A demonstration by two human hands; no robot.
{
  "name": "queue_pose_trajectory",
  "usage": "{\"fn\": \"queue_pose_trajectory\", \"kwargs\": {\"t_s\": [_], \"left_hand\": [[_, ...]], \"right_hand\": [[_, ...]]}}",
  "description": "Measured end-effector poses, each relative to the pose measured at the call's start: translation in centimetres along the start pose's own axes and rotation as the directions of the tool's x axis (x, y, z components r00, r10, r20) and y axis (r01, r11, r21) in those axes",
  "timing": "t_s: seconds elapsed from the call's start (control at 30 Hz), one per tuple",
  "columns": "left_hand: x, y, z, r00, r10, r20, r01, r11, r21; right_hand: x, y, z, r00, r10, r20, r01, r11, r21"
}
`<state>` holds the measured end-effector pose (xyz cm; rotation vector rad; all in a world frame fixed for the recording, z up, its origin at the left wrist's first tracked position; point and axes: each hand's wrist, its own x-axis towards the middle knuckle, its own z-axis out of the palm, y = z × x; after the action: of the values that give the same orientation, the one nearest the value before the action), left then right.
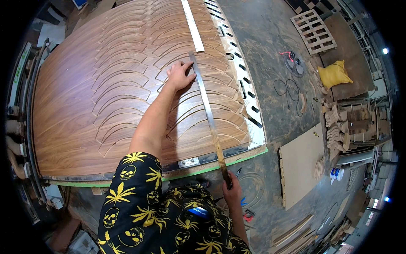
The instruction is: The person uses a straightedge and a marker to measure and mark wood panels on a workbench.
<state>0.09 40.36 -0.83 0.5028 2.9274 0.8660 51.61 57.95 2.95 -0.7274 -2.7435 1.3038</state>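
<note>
A long, narrow metal straightedge lies across the wood-grain board, shiny along most of its length and brownish toward its near end. My right hand is closed around that near end, which sticks out past the board's front edge. Toward the far end, my left hand rests on the board with fingers apart, its fingertips and thumb against the straightedge's left side. Curved, leaf-like cut lines run in two columns over the board, and the straightedge crosses the right column. Beyond its far end lies a second, paler flat strip.
A white slotted strip borders the board's right side. On the floor to the right are a corded power tool, a flat panel, a wooden pallet, a yellow sack and a white-and-blue bucket.
</note>
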Motion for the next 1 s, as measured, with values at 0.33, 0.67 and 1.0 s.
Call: {"fn": "queue_pose_trajectory", "kwargs": {"t_s": [0.33, 0.67, 1.0], "left_hand": [[0.0, 0.5, -0.1, 1.000, -0.021, 0.021, 0.021, 1.000, 0.015], [0.1, 0.5, 0.0, 1.000, -0.015, 0.022, 0.014, 0.999, 0.029], [-0.1, 0.9, -0.4, 0.999, -0.017, 0.040, 0.016, 0.999, 0.028]], "right_hand": [[0.5, -0.9, -0.3, 1.000, 0.023, 0.006, -0.023, 0.999, 0.023], [0.4, -1.5, -0.8, 0.999, -0.029, -0.027, 0.029, 1.000, -0.007], [0.0, -1.1, -0.6, 0.999, 0.022, 0.030, -0.024, 0.999, 0.041]]}}
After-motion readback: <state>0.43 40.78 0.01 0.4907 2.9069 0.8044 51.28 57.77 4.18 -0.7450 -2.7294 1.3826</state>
